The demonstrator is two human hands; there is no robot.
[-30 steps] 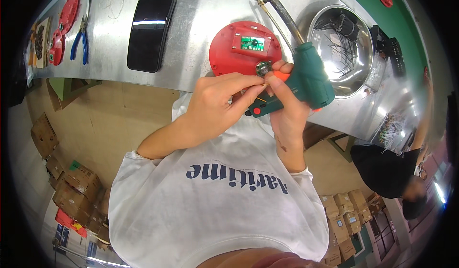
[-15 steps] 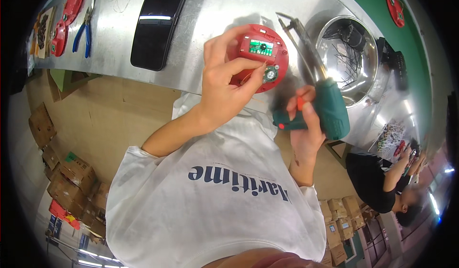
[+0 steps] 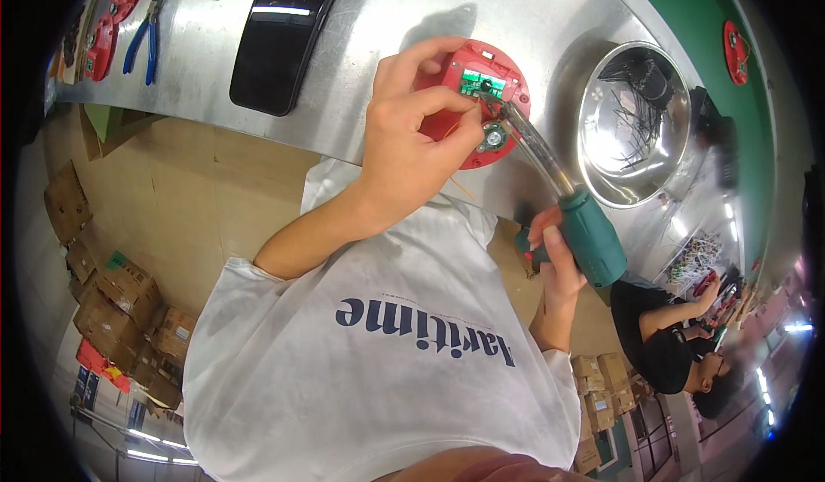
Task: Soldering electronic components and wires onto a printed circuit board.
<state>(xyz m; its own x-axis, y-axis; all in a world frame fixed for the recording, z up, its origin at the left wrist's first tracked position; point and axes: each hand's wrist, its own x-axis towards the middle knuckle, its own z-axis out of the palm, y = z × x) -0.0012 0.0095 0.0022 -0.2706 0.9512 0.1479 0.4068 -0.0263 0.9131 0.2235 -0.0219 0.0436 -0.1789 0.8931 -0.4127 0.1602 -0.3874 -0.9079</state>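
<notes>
Now that the green soldering tool [image 3: 577, 224], clamped in the right hand [image 3: 550, 254], has swung onto the red disc [image 3: 471, 95], the left hand [image 3: 412, 130] pinches a part beside its tip, so joining looks underway.

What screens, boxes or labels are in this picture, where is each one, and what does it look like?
Phone: lying flat on the metal table, upper left; a black rounded rectangle with its screen dark.
Cardboard boxes: stacked on the floor at lower left; brown, some with coloured labels too small to make out.
More cardboard boxes: on the floor at lower right; brown.
</notes>
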